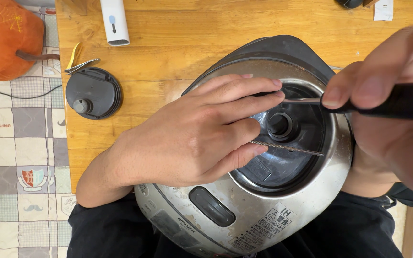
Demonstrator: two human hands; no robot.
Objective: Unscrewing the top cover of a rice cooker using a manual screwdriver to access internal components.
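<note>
Both hands work over a worn silver electric rice cooker [244,210] resting on the person's lap against the edge of a wooden table [178,28]. On the table lie a round dark grey plastic cap [93,92], a white oblong device [114,21] and small metal tweezers [80,65]. Beside the table, a checked patchwork floor mat [20,143] carries an orange pumpkin-shaped cushion [8,38]. The cooker's round recessed lid cavity [283,157] holds a dark central ring [280,125] and a thin metal rod [288,147] lying across it. Left hand [192,136] lies flat, fingers extended, fingertips touching the rod. Right hand [397,114] is closed around a black-handled tool [397,102] whose metal tip reaches into the cavity.
</note>
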